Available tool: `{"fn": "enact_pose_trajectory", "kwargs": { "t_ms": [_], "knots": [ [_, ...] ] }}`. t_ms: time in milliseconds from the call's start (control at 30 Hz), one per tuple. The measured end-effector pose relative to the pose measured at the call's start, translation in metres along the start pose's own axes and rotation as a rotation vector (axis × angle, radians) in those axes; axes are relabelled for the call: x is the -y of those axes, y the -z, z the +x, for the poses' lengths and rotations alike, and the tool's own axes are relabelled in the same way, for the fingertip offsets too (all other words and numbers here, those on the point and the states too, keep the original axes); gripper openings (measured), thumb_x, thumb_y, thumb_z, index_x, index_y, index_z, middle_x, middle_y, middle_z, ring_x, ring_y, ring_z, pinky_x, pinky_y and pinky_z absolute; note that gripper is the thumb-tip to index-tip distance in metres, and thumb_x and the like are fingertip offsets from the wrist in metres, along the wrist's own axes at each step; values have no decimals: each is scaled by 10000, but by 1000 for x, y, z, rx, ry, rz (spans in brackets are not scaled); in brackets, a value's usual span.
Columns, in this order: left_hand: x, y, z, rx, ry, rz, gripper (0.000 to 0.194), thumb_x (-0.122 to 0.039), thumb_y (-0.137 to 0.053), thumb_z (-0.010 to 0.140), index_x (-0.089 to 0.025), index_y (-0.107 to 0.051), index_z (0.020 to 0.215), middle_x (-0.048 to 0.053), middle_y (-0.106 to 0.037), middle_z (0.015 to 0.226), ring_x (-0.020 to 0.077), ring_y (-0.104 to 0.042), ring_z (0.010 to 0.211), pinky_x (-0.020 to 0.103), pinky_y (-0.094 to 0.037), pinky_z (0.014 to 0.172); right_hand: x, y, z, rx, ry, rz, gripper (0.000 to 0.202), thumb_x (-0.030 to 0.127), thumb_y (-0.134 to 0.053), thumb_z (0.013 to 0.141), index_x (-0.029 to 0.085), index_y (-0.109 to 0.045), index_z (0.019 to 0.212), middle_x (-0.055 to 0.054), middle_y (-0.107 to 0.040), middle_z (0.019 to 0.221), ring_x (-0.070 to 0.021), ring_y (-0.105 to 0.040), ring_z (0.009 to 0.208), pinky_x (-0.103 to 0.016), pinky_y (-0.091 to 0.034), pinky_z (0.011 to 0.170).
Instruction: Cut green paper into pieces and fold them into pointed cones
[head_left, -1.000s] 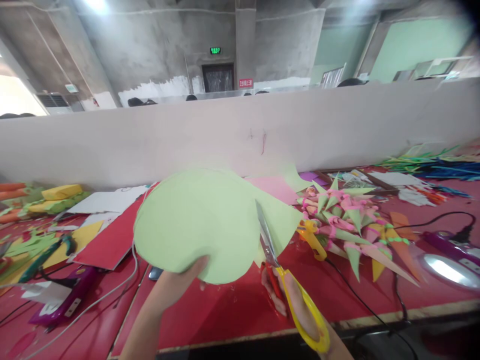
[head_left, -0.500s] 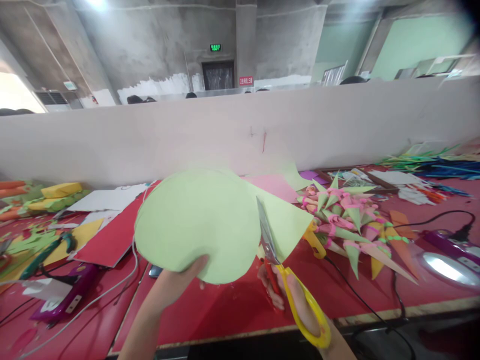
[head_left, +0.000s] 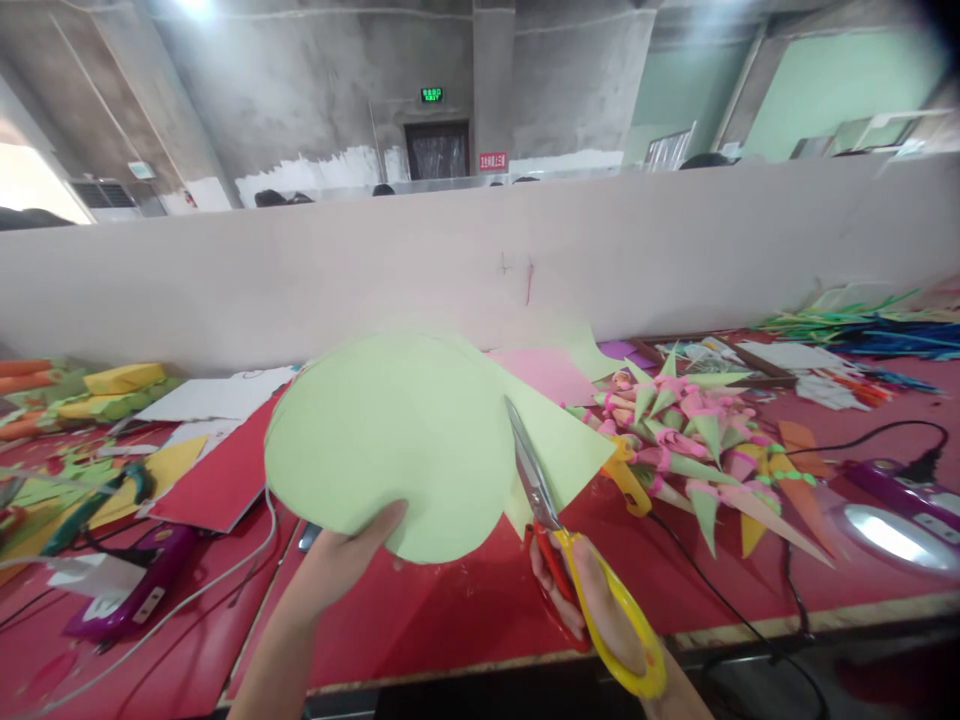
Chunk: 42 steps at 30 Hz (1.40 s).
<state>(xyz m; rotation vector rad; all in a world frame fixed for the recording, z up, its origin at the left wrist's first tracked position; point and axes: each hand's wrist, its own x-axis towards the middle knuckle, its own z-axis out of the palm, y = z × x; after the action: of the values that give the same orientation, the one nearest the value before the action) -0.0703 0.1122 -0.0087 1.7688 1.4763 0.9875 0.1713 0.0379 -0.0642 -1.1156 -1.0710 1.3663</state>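
The left hand pinches the green sheet by its near edge, above the red table; it looks light, bendy, easily creased — I'd hold it flat, near the rim; rightward, the scissors overlap it — handles gripped by the right hand.

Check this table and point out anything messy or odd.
Green paper scraps lie strewn near the green-handled tool at the left, and a white cable trails loosely across the red tabletop; both look untidy.
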Motion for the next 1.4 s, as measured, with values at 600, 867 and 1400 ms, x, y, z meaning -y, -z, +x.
{"fn": "enact_pose_trajectory", "kwargs": {
  "t_ms": [600, 867, 1400],
  "knots": [
    [-15, -6, 3, -302, -113, 83, 427, -478, -474, 755, -129, -613, 958, 79, -677, 955, 246, -593, 966, 270, -474, 816, 2, -2, 1, 124, -18, 191, 565, 700, -446, 678, 183, -539, 887, 17, -414, 658, -62, -297, 490, -204, -230, 424],
    [-8, -7, 5, -314, -148, 25, 464, -471, -487, 736, -90, -615, 969, 131, -663, 978, 280, -586, 967, 351, -457, 843, -5, 3, 5, 135, -52, 165, 492, 644, -344, 775, 181, -503, 819, 54, -336, 562, -58, -226, 441, -196, -191, 401],
    [-2, -7, 7, -203, 9, -155, 423, -483, -539, 718, -92, -646, 839, 89, -687, 778, 234, -627, 786, 271, -499, 663, 6, -9, 2, 43, -67, 145, 584, 724, -298, 729, 165, -459, 681, 89, -320, 469, -7, -180, 329, -159, -169, 323]
  ]
}}
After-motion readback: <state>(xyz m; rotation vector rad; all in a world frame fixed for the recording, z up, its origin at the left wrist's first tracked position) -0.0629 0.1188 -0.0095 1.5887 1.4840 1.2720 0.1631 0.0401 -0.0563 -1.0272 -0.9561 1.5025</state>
